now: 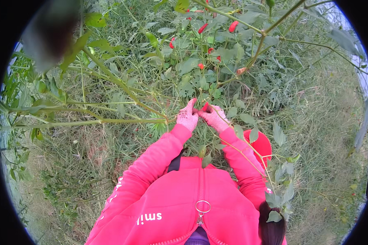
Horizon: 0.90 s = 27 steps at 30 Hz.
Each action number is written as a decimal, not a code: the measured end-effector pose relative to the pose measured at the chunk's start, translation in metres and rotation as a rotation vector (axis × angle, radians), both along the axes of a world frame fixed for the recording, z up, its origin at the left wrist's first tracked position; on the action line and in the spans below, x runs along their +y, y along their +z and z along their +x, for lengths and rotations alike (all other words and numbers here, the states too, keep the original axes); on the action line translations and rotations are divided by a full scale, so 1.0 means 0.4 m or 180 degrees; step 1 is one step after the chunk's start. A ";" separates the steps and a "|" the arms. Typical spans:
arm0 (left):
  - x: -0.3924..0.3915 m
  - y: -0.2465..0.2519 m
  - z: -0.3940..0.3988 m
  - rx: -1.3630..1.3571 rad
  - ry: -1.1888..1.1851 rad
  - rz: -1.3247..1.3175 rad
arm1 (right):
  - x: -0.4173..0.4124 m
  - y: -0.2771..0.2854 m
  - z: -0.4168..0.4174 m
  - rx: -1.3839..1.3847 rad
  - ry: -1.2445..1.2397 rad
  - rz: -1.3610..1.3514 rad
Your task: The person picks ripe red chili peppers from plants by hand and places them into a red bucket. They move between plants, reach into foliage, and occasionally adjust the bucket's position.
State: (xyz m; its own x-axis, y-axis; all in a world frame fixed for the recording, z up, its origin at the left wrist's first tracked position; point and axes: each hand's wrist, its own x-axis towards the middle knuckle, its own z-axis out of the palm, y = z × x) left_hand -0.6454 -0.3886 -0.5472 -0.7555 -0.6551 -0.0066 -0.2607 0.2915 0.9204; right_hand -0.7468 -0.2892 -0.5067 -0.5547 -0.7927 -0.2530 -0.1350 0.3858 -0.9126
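My left hand (187,117) and my right hand (215,118) meet in front of my chest, both in pink knit gloves with redder finger parts. Their fingertips almost touch among thin stems of a chili pepper plant. At the right fingertips stands a bright red tip (205,106); whether it is a chili or a coated glove finger I cannot tell. Just beyond the hands, ripe red chili peppers (203,28) hang among the leaves. A thick green stem (132,121) reaches in from the left and ends beside my left wrist. A leafy thin branch (243,153) crosses over my right forearm.
A rounded red object (259,142), perhaps a bucket, sits partly hidden behind my right forearm. Forked branches (260,36) stretch overhead at the upper right. A blurred dark thing (53,33) fills the upper left, close to the camera. Tall dry grass (89,150) covers the ground.
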 end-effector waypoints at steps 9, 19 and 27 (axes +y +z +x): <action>0.006 0.017 -0.001 -0.0075 -0.0039 0.0024 | 0.025 -0.056 0.006 -0.2106 -0.0787 -0.0303; 0.031 0.003 -0.033 0.0362 -0.0027 -0.0469 | 0.167 -0.274 -0.043 -0.3002 -0.2030 -0.1255; 0.051 -0.059 -0.075 0.0606 -0.0302 0.0000 | 0.463 -0.263 -0.057 -0.3554 -0.3467 -0.1673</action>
